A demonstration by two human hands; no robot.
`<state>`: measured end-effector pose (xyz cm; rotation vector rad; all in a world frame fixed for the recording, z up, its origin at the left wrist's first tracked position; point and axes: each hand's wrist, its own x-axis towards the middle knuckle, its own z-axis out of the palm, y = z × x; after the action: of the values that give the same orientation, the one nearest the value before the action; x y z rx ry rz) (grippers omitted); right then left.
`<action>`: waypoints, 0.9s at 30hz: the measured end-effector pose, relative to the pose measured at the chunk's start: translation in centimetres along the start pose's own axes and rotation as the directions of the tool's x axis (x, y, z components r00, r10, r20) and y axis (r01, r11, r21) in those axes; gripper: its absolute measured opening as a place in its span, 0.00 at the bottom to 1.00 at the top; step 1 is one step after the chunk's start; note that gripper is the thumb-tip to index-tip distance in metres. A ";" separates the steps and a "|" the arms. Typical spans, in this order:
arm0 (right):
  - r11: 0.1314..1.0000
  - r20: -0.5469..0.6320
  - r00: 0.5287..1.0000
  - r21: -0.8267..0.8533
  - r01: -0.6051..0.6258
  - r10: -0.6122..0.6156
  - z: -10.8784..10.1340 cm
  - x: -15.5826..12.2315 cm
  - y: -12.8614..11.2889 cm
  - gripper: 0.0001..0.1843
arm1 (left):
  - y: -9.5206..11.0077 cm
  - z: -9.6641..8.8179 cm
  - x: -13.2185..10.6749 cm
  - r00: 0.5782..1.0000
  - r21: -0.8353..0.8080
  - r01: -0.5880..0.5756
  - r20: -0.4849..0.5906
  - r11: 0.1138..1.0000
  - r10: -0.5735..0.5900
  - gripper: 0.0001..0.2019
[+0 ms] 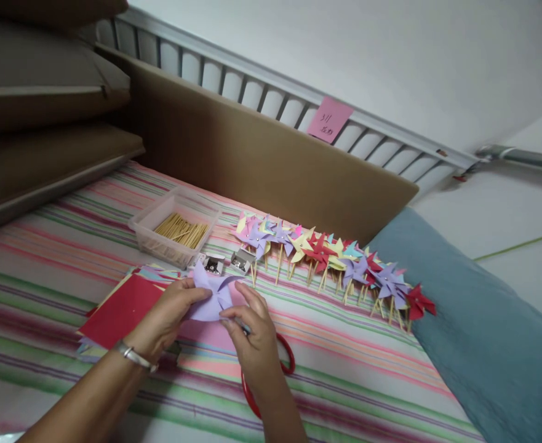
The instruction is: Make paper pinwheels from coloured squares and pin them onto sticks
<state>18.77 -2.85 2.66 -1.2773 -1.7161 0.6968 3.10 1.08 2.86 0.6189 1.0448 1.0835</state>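
Observation:
A lilac paper pinwheel [211,294] with folded corners is held just above the striped bed sheet [344,369]. My left hand [167,317] pinches its left side with closed fingers. My right hand [251,332] presses fingertips on its lower right edge, fingers curled. Under my right wrist lie red-handled scissors [289,363], mostly hidden. A stack of coloured paper squares, red on top [120,311], lies under my left hand.
A clear plastic tub of wooden sticks [173,231] stands behind the paper. Two small metal staplers [229,263] sit beside it. A row of several finished pinwheels on sticks [335,261] runs to the right. A cardboard panel [261,160] and blue pillow [474,344] border the bed.

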 end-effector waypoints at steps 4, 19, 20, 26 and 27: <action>0.986 -0.035 0.988 0.076 -0.149 0.152 0.3 0.2 0.1 0.04 | -0.4 0.5 -0.2 1.000 0.027 0.030 -0.006 0.999 -0.030 0.09; 0.988 -0.139 0.982 -0.060 -0.140 0.130 0.8 0.1 0.1 0.06 | -1.5 1.3 -0.2 1.000 0.177 -0.011 -0.011 0.984 0.013 0.07; 0.986 -0.146 0.979 -0.066 -0.152 0.141 0.8 0.1 0.1 0.06 | -1.6 1.3 -0.1 1.000 0.180 -0.015 -0.009 0.984 0.017 0.07; 0.973 -0.170 0.964 -0.069 -0.220 0.206 0.8 0.1 0.2 0.06 | -1.9 1.1 0.1 1.000 0.170 -0.010 0.017 0.985 0.008 0.08; 0.972 -0.173 0.962 -0.067 -0.226 0.211 0.8 0.1 0.3 0.06 | -2.0 1.1 0.1 1.000 0.171 -0.010 0.022 0.985 0.006 0.07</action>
<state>18.16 -2.62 2.08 -1.5579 -1.4991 0.6290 4.89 0.50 1.62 0.7718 1.1257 0.9986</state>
